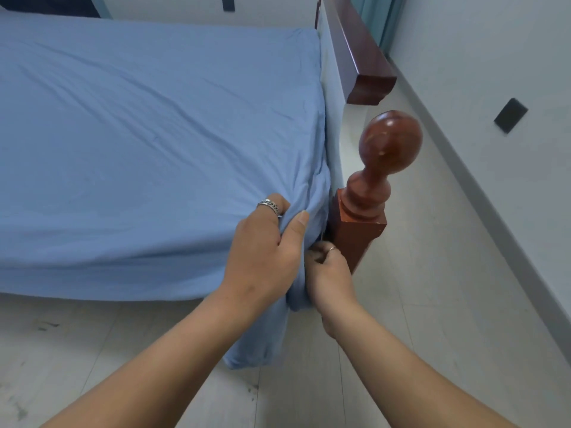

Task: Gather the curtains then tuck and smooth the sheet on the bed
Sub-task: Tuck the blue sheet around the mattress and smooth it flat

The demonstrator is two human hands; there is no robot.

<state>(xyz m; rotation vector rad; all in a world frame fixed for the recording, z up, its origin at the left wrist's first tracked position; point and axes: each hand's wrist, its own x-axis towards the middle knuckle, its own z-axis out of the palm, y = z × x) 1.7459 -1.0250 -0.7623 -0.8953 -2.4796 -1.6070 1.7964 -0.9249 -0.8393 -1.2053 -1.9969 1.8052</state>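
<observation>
A blue sheet point(139, 125) covers the mattress, wrinkled toward the near right corner. A loose flap of the sheet point(256, 341) hangs from that corner down to the floor. My left hand point(265, 251) grips a bunch of the sheet at the corner, thumb and fingers pinched around a fold. My right hand point(327, 273) sits lower, between the mattress corner and the wooden bedpost point(364, 217), its fingers curled into the sheet's edge. A strip of teal curtain point(387, 20) shows at the top right, behind the footboard.
The dark red footboard rail point(361, 54) runs along the bed's right side, ending near the round bedpost knob point(391, 142). A white wall point(494, 88) with a black socket plate point(510, 115) stands to the right. Pale floor point(92, 350) lies in front of the bed.
</observation>
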